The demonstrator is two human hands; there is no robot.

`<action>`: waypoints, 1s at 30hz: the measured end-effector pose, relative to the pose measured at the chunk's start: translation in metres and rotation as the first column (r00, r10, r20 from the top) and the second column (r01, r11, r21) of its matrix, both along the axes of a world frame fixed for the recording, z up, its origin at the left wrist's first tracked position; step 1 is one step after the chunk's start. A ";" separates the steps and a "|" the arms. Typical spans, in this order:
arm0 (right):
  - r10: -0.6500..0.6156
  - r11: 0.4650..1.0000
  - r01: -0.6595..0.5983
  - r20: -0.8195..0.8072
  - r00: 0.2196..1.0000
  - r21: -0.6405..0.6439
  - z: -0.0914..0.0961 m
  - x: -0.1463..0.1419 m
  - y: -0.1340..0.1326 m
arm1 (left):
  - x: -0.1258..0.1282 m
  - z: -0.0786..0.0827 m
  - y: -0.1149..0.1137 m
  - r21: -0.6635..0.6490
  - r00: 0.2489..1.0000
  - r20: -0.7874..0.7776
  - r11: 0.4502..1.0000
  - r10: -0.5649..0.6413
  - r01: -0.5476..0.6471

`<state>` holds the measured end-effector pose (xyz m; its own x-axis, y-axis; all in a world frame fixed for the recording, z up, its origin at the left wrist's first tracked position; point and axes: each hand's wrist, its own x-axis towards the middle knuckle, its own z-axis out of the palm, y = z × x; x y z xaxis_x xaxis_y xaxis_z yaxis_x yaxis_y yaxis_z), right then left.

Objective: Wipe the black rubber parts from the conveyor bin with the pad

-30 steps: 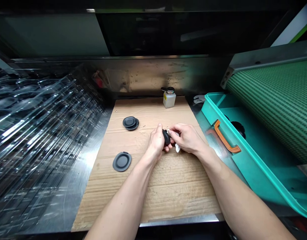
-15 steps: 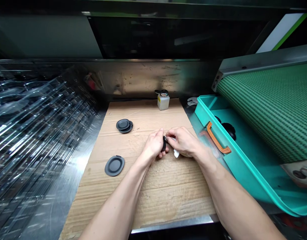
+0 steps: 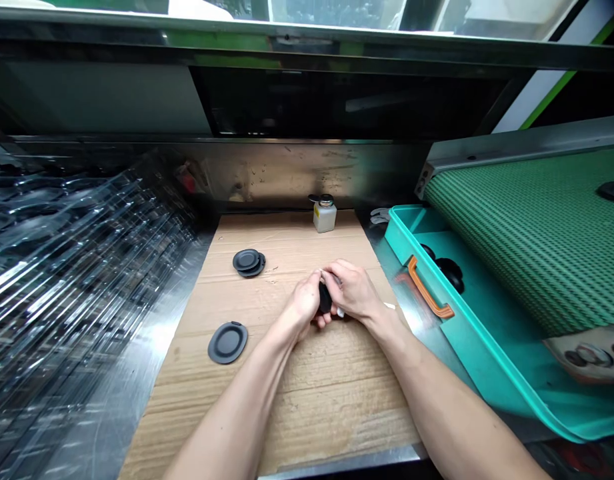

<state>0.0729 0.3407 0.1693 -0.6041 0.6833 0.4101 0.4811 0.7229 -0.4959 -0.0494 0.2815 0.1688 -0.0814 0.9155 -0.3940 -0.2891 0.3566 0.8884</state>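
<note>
My left hand (image 3: 305,298) is closed around a small black disc-like part (image 3: 325,297), seen nearly edge-on. My right hand (image 3: 354,290) is pinched against its upper edge, thumb and forefinger meeting the left fingertips. A white cloth-like piece (image 3: 341,312) pokes out beneath the right fingers; most of it is hidden. Another white bit (image 3: 389,305) shows past the right wrist. On the cardboard sheet (image 3: 331,400) lies one flat black round part with a small tab (image 3: 227,343). Farther back, similar black parts (image 3: 247,260) overlap in a small stack.
A whitish bottle with a metal top (image 3: 325,217) stands at the cardboard's back edge. To the right is a teal bin (image 3: 487,353) with an orange handle (image 3: 427,290) and black parts (image 3: 451,273) inside. A green conveyor belt (image 3: 537,227) overhangs it. Clear plastic trays (image 3: 61,280) fill the left.
The view has tilted up slightly. My right hand has shifted left, closer over the black part, and its fingers now meet the left thumb. A black object has appeared on the belt.
</note>
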 end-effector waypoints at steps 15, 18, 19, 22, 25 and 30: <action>-0.173 0.980 0.152 -0.172 0.970 -0.129 -0.006 0.014 0.012 | -0.012 0.004 0.001 -0.151 0.940 0.286 0.977 0.188 -0.149; -0.151 0.987 0.142 -0.121 0.981 -0.076 -0.009 0.015 0.013 | -0.012 0.001 0.001 -0.172 0.926 0.318 0.973 0.205 -0.156; -0.136 0.990 0.130 -0.114 0.984 -0.059 -0.009 0.015 0.012 | -0.012 0.001 0.002 -0.178 0.922 0.325 0.971 0.211 -0.160; -0.078 0.997 0.075 -0.106 0.991 -0.029 -0.006 0.012 0.006 | -0.012 -0.001 0.002 -0.162 0.929 0.308 0.973 0.206 -0.162; -0.017 0.999 0.014 -0.080 0.997 -0.033 0.000 0.009 -0.001 | -0.012 -0.002 0.002 -0.120 0.950 0.271 0.985 0.152 -0.123; 0.044 0.999 -0.045 -0.048 0.998 -0.025 0.004 0.010 -0.003 | -0.008 -0.001 0.001 -0.051 0.978 0.196 0.997 0.073 -0.064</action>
